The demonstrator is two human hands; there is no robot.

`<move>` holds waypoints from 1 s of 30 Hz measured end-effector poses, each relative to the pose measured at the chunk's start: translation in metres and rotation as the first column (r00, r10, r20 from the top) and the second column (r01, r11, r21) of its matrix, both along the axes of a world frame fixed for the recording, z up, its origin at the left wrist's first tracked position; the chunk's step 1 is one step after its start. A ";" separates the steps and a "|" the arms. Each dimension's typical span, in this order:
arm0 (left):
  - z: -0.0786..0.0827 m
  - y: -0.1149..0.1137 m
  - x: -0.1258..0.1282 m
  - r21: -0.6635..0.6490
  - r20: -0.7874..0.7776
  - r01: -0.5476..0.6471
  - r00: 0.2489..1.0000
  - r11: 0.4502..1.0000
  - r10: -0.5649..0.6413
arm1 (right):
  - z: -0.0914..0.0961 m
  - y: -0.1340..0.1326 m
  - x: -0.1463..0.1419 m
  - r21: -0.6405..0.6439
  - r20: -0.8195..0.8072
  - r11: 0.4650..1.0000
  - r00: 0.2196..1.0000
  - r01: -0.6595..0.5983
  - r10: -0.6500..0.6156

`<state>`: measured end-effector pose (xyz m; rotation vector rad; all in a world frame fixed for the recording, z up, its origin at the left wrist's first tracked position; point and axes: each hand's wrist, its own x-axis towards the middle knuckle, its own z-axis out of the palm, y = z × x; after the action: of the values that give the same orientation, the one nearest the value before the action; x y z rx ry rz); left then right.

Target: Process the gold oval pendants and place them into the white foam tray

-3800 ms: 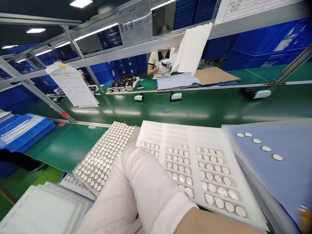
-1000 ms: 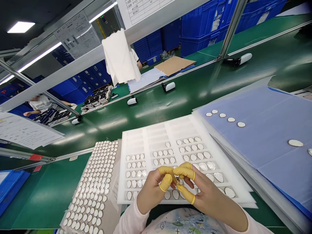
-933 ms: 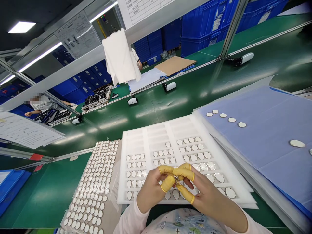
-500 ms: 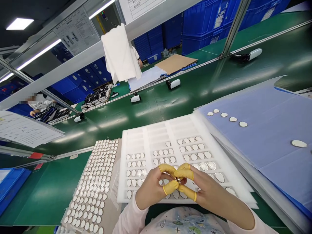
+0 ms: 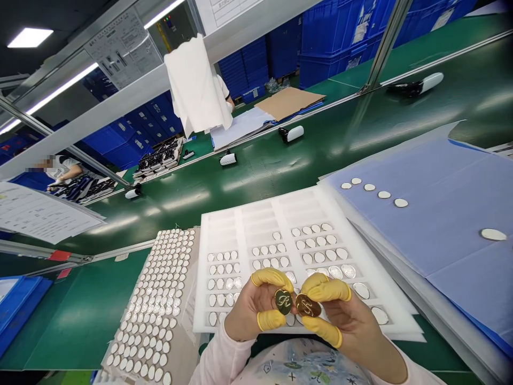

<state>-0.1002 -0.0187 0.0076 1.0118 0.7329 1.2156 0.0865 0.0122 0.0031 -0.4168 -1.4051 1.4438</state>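
Note:
My left hand (image 5: 254, 307) and my right hand (image 5: 340, 321) wear yellow finger cots and meet over the near edge of a white foam tray (image 5: 260, 219). The left fingers pinch a round gold disc (image 5: 282, 301) with an engraved mark. The right fingers pinch a second, darker gold disc (image 5: 307, 306) right beside it, faces turned up toward me. The tray's slots hold rows of silvery oval discs (image 5: 320, 251).
A sheet crowded with small silvery discs (image 5: 160, 299) lies left of the tray. A blue sheet (image 5: 441, 214) bearing several loose discs lies to the right. Behind runs a green conveyor (image 5: 280, 166) carrying white-and-black devices (image 5: 292, 133). Other people work at the far side.
The two hands were pinched together on one small shiny piece; now they have drawn slightly apart and each shows a separate gold disc, face up. The devices on the conveyor have drifted right.

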 end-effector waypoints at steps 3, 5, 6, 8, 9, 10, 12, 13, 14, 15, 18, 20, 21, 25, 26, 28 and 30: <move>-0.001 0.000 0.002 0.027 0.031 -0.007 0.999 1.000 0.006 | -0.003 -0.002 -0.002 -0.011 -0.002 0.999 0.999 0.042 -0.042; -0.001 0.000 0.003 0.017 0.061 -0.012 0.998 1.000 0.011 | -0.005 -0.004 -0.004 -0.018 -0.001 0.998 0.998 0.059 -0.059; 0.000 0.000 0.004 0.003 0.070 -0.014 0.997 1.000 0.014 | -0.006 -0.004 -0.005 -0.025 -0.001 0.998 0.998 0.061 -0.061; 0.000 0.000 0.005 -0.034 0.062 -0.026 0.998 0.999 0.028 | -0.006 -0.005 -0.006 -0.036 0.000 0.997 0.998 0.068 -0.068; 0.001 0.000 0.005 -0.052 0.048 -0.036 0.998 0.998 0.039 | -0.006 -0.006 -0.007 -0.037 -0.002 0.997 0.997 0.072 -0.073; 0.001 0.000 0.005 -0.068 0.034 -0.044 0.998 0.997 0.047 | -0.006 -0.006 -0.008 -0.036 -0.005 0.997 0.997 0.075 -0.075; 0.001 0.000 0.006 -0.082 0.030 -0.050 0.998 0.995 0.052 | -0.005 -0.006 -0.009 -0.029 -0.012 0.996 0.996 0.083 -0.084; 0.001 0.000 0.006 -0.081 0.039 -0.051 0.998 0.995 0.054 | -0.005 -0.006 -0.009 -0.027 -0.012 0.996 0.996 0.089 -0.089; 0.001 0.000 0.007 -0.081 0.046 -0.050 0.997 0.995 0.054 | -0.006 -0.006 -0.009 -0.027 -0.010 0.995 0.996 0.093 -0.093; 0.001 0.000 0.007 -0.085 0.049 -0.055 0.997 0.995 0.059 | -0.007 -0.006 -0.010 -0.033 -0.005 0.995 0.996 0.094 -0.094; 0.002 0.001 0.007 -0.117 0.021 -0.081 0.996 0.990 0.084 | -0.011 -0.006 -0.011 -0.066 -0.001 0.995 0.997 0.079 -0.080; 0.003 0.002 0.007 -0.132 0.002 -0.098 0.995 0.986 0.100 | -0.012 -0.006 -0.011 -0.082 -0.006 0.994 0.997 0.070 -0.071; 0.003 0.002 0.007 -0.131 -0.004 -0.104 0.995 0.986 0.105 | -0.013 -0.006 -0.012 -0.088 -0.007 0.994 0.998 0.067 -0.068; -0.001 0.002 0.008 -0.111 0.016 -0.096 0.995 0.989 0.099 | -0.010 -0.006 -0.014 -0.109 -0.037 0.992 0.997 0.059 -0.063; -0.003 0.002 0.008 -0.103 0.029 -0.090 0.995 0.991 0.094 | -0.009 -0.005 -0.014 -0.108 -0.048 0.992 0.997 0.061 -0.067; -0.006 0.001 0.005 -0.073 0.029 -0.086 0.996 0.994 0.088 | -0.009 -0.002 -0.013 -0.098 -0.044 0.991 0.994 0.090 -0.095; -0.007 0.002 -0.002 -0.038 -0.058 -0.089 0.995 0.995 0.087 | -0.011 0.003 -0.011 -0.096 0.014 0.986 0.991 0.136 -0.135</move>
<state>-0.1022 -0.0163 0.0009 0.9925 0.8503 1.2471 0.0753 0.0153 -0.0075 -0.5697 -1.2910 1.4041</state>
